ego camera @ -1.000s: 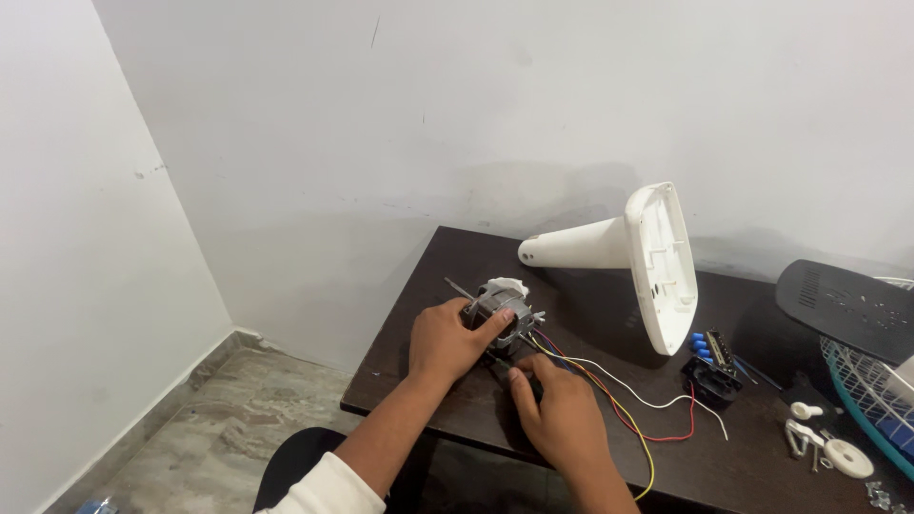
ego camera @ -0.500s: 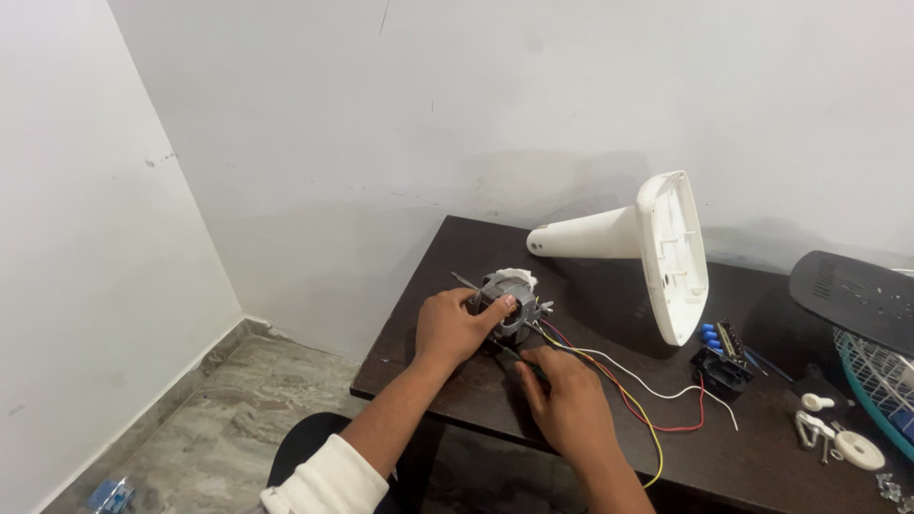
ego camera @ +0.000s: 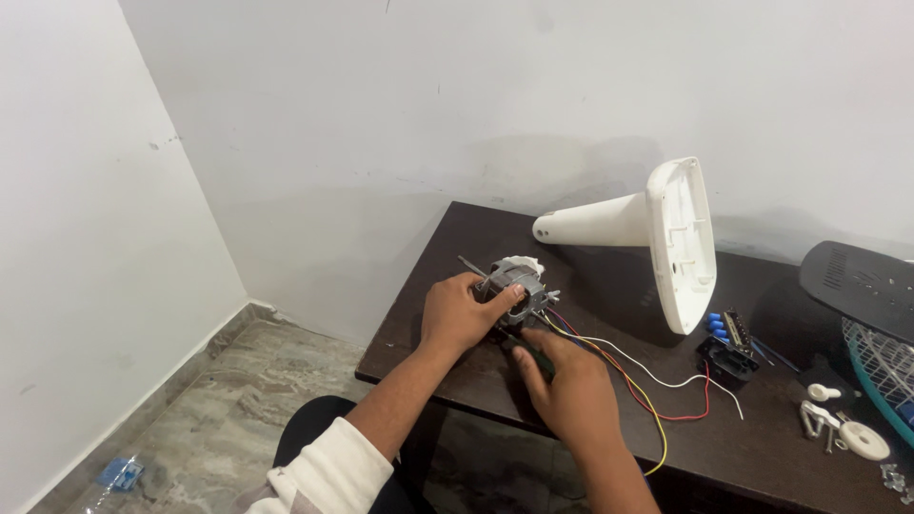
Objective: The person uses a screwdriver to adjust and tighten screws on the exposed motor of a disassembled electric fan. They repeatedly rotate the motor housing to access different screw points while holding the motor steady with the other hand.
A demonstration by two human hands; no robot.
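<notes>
Metal, grey and ribbed, makes up the small fan motor (ego camera: 517, 284) that sits near the left front edge of the dark wooden table (ego camera: 609, 433); a thin shaft juts from its left side and a white plastic piece caps its back; the left hand (ego camera: 461, 312) wraps it from the near side, thumb laid across the housing, fingers closed on it; the right hand (ego camera: 569, 388) lies just right of and below the motor, curled tight around a dark-handled tool (ego camera: 529, 351) whose tip points up into the motor's underside; coloured wires (ego camera: 636, 385), red, yellow and white, trail in loose curves from the motor across the tabletop to the right; beyond them lies a smooth white plastic fan stand (ego camera: 657, 233), tapering neck and flat oval base, tipped on its side; a black switch block with blue buttons (ego camera: 727, 345) rests near the base; small white knobs (ego camera: 847, 424) lie further right, beside a blue wire grille (ego camera: 885, 366).
</notes>
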